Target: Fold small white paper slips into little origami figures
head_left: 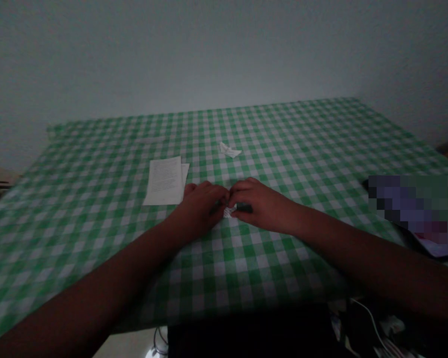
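Note:
My left hand (205,204) and my right hand (253,203) meet low over the table, fingers bent toward each other. Between them is a small piece of printed paper (229,213), mostly covered by my fingers, so its folds cannot be made out. Both hands pinch it from either side. Beyond them lies a small folded paper boat (229,150). To the left of my left hand are printed paper sheets (165,181), one partly under the other.
A green-and-white checked cloth (283,149) covers the table. A tablet-like device (421,219) with a blurred-out screen lies at the right edge. A pale wall (209,54) stands behind the table. Cables (160,340) show below the front edge.

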Demonstrator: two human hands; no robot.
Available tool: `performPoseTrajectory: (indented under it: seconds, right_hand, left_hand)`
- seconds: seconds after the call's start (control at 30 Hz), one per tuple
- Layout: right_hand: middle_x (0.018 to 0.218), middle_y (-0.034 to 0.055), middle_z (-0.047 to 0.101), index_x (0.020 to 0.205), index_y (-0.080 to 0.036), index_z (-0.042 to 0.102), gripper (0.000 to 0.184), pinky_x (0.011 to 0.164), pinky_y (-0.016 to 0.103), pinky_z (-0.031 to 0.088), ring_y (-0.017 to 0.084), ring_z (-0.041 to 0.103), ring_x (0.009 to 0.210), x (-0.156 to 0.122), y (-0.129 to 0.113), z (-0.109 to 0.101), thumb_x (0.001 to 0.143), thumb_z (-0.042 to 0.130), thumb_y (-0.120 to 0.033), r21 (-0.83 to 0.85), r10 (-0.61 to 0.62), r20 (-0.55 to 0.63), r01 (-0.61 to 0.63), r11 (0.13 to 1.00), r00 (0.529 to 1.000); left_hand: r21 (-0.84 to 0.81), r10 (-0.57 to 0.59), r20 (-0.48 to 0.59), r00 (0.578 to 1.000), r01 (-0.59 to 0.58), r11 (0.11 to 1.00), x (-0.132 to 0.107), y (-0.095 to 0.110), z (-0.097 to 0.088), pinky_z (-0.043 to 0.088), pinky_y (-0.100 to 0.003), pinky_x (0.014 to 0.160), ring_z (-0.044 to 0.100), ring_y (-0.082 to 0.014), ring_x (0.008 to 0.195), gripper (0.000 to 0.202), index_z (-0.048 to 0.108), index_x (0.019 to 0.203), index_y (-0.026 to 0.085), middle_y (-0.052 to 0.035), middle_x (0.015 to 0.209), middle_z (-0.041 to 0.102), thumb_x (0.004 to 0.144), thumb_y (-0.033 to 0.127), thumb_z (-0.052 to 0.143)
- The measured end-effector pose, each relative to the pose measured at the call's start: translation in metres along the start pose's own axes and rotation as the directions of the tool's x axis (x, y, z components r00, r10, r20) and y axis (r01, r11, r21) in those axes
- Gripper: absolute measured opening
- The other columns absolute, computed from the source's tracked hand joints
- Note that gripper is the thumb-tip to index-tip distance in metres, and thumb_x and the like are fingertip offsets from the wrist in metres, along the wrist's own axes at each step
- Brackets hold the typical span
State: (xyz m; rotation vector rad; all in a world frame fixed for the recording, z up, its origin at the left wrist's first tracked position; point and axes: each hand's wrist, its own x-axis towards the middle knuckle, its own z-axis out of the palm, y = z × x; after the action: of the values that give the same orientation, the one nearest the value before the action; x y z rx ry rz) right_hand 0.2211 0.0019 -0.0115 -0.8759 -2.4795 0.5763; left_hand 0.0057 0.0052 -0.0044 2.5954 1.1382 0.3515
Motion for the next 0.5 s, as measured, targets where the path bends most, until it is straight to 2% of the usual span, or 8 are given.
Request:
performPoseTrajectory:
  seconds: [0.2,0.5]
  right_hand:
    - [0.102,0.0045,0.065,0.094,-0.021,0.07,0.009,0.096,0.039,0.042,0.019,0.058,0.1,0.0,0.002,0.003,0.086,0.07,-0.02,0.005,0.015,-0.017,-0.015,1.0,1.0]
    - [0.096,0.0054,0.063,0.094,-0.021,0.073,0.009,0.09,0.037,0.045,0.019,0.057,0.094,-0.001,0.004,0.001,0.086,0.07,-0.024,0.041,0.055,-0.001,-0.055,0.998,0.998]
  left_hand:
    - [0.046,-0.026,0.011,1.0,0.025,0.999,0.003,0.002,0.003,0.035,-0.042,0.085,0.057,-0.0224,0.09,0.007,0.054,0.095,0.021,-0.003,0.094,0.065,0.089,0.022,0.05]
    - [0.083,0.001,0.077,0.997,-0.008,0.997,-0.005,0.013,-0.012,0.032,-0.046,0.092,0.057,-0.0268,0.105,0.022,0.055,0.107,0.021,-0.0054,0.108,0.065,0.086,0.025,0.059]
